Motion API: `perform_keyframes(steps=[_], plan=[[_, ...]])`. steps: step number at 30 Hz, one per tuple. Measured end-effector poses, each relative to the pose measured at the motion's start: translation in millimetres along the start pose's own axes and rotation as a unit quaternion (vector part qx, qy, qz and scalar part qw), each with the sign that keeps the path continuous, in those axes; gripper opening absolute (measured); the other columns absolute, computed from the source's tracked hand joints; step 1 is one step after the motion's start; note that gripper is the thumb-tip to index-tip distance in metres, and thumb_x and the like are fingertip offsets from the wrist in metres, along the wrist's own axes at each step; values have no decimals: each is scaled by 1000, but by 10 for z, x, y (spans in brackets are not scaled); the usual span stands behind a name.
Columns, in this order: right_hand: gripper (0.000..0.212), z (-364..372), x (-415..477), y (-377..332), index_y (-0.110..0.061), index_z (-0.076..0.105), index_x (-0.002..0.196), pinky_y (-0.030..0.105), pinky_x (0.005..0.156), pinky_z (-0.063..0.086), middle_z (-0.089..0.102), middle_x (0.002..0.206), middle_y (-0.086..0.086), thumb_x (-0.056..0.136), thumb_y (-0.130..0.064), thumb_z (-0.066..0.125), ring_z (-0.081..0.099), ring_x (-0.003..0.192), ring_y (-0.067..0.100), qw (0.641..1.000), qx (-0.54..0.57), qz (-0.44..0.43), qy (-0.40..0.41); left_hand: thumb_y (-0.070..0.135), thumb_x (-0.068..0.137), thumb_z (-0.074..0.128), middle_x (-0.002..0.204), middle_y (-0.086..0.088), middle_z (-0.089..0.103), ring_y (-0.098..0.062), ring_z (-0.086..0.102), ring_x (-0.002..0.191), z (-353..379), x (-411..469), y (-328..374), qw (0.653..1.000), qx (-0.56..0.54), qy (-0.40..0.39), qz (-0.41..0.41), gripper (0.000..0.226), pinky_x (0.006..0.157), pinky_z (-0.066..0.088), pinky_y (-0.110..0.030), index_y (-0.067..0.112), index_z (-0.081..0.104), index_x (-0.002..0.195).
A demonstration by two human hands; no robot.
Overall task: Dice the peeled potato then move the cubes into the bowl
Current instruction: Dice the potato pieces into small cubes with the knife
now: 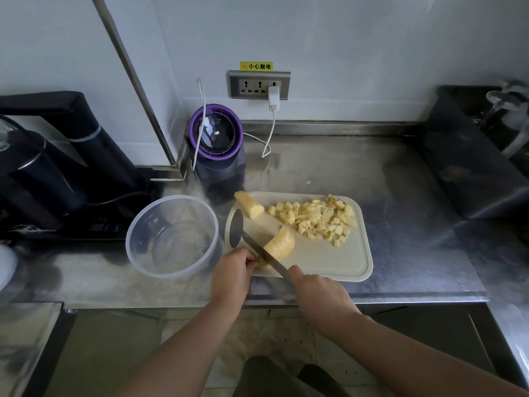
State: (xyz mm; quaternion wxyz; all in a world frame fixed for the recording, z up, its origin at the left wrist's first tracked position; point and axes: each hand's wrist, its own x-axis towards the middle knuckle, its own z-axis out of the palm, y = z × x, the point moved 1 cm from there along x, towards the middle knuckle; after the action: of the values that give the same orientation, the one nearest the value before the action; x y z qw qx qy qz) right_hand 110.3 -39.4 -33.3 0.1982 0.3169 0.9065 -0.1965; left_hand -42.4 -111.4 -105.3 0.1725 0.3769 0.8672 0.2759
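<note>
A pale cutting board (337,262) lies on the steel counter. On its near left a peeled potato piece (282,244) rests, and my left hand (233,275) pinches its near end with curled fingers. My right hand (317,293) grips the handle of a knife (262,252), whose blade lies across the potato piece, tip toward the board's handle hole. Another potato chunk (249,204) sits at the board's far left corner. A heap of several potato cubes (320,217) covers the far right part. A clear plastic bowl (140,224) stands left of the board, holding nothing.
A purple-rimmed blender (216,138) stands behind the board's left corner, with a white cable to the wall socket (259,85). A black kettle appliance (57,173) fills the left; a dark tray (469,167) with glassware is at the right. The counter's front edge (400,299) runs just below the board.
</note>
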Motion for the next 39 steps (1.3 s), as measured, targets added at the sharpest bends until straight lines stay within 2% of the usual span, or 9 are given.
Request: perform_keyframes(steps=[3,5,8,10,13,18,24,33,39], plan=[[48,-46,-42,-28,-23,28,138,22,66,51,56,92,0,98,-11,53,59,75,12,1000,-5,-6,14,24,91,64,81,7,64,-4,55,71,0,-23,-13,1000,6,3,-7,10,63,36,-13,16,68,87],[49,-79,-62,-49,-22,28,138,23,63,47,53,87,-1,98,-10,52,56,72,12,1000,-12,-13,18,23,91,64,78,8,60,-4,53,69,9,-31,-8,1000,11,9,-8,11,59,33,-11,16,67,83],[47,-99,-92,-75,-21,28,139,22,64,44,48,86,-2,99,-9,50,53,72,11,1000,-18,-18,16,21,90,65,81,7,56,-5,51,70,21,-26,-5,1000,10,17,-4,12,60,31,-13,12,68,83],[47,-93,-105,-98,-21,27,140,22,68,48,53,92,0,100,-10,50,57,77,13,1000,-18,-18,13,19,90,65,84,6,55,-6,50,72,27,-24,-10,1000,8,20,-2,11,64,33,-15,10,69,86],[47,-69,-108,-122,-22,27,140,25,75,54,60,104,3,100,-12,50,63,85,16,1000,-12,-15,6,17,89,66,91,1,62,-7,51,75,43,-27,-20,1000,1,27,1,9,69,36,-18,10,72,90],[49,-47,-98,-114,-21,27,141,25,76,54,60,108,3,100,-12,51,64,88,16,1000,-12,-9,6,15,89,66,95,-3,65,-9,53,75,59,-32,-22,999,-9,32,-3,8,71,41,-20,9,72,89],[49,-30,-88,-129,-20,27,141,22,70,48,59,102,2,100,-13,52,59,82,13,1000,-18,-14,5,12,88,67,95,-5,66,-18,62,80,87,-30,-43,999,-2,35,-3,7,68,43,-23,9,73,90],[51,21,-77,-130,-18,25,144,20,63,42,43,86,-4,100,-14,51,53,74,12,999,-31,-13,-6,14,88,65,97,-6,65,-22,62,81,123,-36,-59,999,0,46,2,10,70,52,-35,8,72,90],[52,96,-44,-127,-17,25,144,21,67,47,49,92,-2,100,-12,52,56,77,13,999,-38,-12,-2,18,91,63,103,-4,62,-20,60,86,139,-62,-85,999,9,45,-14,13,71,48,-30,8,72,94]])
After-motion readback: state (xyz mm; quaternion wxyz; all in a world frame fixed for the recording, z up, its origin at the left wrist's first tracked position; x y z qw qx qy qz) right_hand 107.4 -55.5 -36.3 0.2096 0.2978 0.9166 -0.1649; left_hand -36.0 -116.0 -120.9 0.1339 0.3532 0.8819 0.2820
